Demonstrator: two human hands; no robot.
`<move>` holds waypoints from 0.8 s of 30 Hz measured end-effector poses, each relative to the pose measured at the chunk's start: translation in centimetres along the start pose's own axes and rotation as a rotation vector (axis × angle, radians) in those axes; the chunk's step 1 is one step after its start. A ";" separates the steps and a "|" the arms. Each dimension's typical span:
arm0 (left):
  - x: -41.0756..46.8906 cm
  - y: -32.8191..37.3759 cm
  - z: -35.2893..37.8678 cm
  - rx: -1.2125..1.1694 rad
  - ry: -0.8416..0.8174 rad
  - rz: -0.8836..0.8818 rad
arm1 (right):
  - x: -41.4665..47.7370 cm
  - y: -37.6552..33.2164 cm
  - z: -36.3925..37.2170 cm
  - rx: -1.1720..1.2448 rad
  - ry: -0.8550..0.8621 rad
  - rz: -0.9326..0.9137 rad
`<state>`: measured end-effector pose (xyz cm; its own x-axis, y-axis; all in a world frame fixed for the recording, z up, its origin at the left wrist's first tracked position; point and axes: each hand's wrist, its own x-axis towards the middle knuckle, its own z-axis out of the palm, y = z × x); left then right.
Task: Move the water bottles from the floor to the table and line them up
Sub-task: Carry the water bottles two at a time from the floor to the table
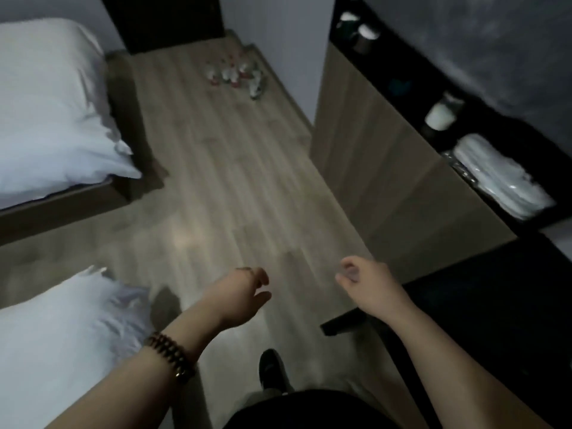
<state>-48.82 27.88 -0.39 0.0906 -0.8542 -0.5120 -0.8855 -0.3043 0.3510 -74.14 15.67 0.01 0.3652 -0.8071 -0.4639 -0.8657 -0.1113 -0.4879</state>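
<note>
Past the far end of the table [371, 144], on the floor [232, 181]: water bottles [235, 74], clustered, blurred. Across from the table, two white-covered beds [46, 103]. Near the table's close end, left hand [244, 292] and right hand [365, 280], loosely curled, holding nothing, well apart from the bottles.

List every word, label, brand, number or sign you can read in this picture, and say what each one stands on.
No text in this picture can be read.
bottles on the floor: red labels, too small and blurred to read.
Nothing else in view shows any lettering, number or sign.
</note>
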 end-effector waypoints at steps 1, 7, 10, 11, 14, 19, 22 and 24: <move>0.3 -1.9 -0.7 -0.021 0.026 -0.037 | 1.7 -1.4 0.3 -0.020 -0.004 -0.028; 2.7 -10.9 -3.3 -0.101 0.044 -0.227 | 10.7 -8.2 2.2 -0.141 -0.080 -0.146; 5.8 -14.8 -5.6 -0.164 0.068 -0.287 | 16.6 -10.8 2.0 -0.155 -0.103 -0.165; 7.0 -16.0 -6.6 -0.186 0.084 -0.302 | 18.7 -11.7 1.8 -0.155 -0.112 -0.164; 11.5 -19.3 -10.1 -0.247 0.120 -0.355 | 25.4 -14.8 1.0 -0.161 -0.113 -0.174; 20.5 -23.6 -17.4 -0.253 0.087 -0.428 | 37.1 -20.3 -2.3 -0.187 -0.120 -0.206; 25.3 -25.3 -22.5 -0.197 0.076 -0.443 | 43.0 -23.9 -5.1 -0.207 -0.117 -0.213; 28.5 -26.6 -26.2 -0.198 0.104 -0.437 | 47.1 -26.4 -6.8 -0.210 -0.112 -0.227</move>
<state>-10.74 0.58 -3.80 0.4884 -0.6635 -0.5667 -0.6519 -0.7092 0.2685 -36.40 -23.37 -3.90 0.5822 -0.6804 -0.4451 -0.8054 -0.4078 -0.4301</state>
